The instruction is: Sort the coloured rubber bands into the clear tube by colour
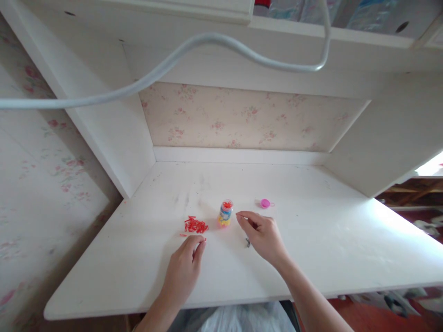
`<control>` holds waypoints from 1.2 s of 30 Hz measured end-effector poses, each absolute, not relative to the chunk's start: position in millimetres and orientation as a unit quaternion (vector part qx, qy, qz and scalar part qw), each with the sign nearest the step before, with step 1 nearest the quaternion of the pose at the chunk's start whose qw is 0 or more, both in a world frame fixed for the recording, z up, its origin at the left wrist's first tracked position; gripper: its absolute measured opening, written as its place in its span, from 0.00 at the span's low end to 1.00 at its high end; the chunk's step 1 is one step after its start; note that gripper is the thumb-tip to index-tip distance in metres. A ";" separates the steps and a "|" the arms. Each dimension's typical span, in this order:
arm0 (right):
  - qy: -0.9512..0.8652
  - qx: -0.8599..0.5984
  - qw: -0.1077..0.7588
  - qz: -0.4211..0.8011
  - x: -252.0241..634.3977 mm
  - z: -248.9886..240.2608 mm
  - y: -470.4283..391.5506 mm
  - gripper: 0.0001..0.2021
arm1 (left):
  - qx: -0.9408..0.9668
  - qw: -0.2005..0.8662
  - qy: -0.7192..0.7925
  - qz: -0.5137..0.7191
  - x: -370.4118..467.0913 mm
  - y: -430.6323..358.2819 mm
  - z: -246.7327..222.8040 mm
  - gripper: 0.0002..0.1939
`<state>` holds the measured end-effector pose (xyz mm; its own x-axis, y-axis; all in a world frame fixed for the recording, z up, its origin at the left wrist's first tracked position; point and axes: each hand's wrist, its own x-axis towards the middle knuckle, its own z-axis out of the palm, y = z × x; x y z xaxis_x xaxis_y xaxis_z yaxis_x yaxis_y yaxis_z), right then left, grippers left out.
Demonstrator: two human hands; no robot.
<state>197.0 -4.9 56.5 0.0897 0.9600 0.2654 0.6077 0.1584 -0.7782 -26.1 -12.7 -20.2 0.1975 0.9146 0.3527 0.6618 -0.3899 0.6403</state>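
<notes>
A small clear jar (225, 214) with a blue label stands upright on the white desk, red pieces showing at its mouth and yellow ones lower down. To its left lies a loose pile of small red band-like pieces (196, 225). My left hand (183, 265), just in front of that pile, is closed in a pinch with a tiny red piece (205, 239) at its fingertips. Right of the jar, my right hand (261, 234) is also pinched, its fingertips close to the jar but apart from it. Whatever it holds is too small to make out.
A pink lid (265, 203) with a loop rests behind my right hand. Beside that hand is a small dark item (248, 242), partly covered. A white cable (207, 39) crosses overhead, under a shelf (194, 9). White side panels flank the desk (114, 272).
</notes>
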 end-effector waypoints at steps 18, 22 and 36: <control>-0.664 -0.578 0.370 0.297 203.7 -6.6 -46.8 0.15 | 0.827 -0.030 0.480 0.293 36.7 32.7 82.7 0.13; -0.666 -0.574 0.376 0.292 204.6 -6.0 -47.3 0.14 | 0.834 -0.045 0.480 0.269 42.1 35.0 82.2 0.14; -0.671 -0.572 0.371 0.289 204.8 -3.5 -48.4 0.14 | 0.815 0.002 0.476 0.330 32.6 37.1 85.8 0.12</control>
<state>204.8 -48.4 -3.5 -0.0689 0.9835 0.1670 0.5538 0.1770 -0.8136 32.6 37.1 85.8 0.3295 0.7769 0.5366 0.7739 -0.5477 0.3179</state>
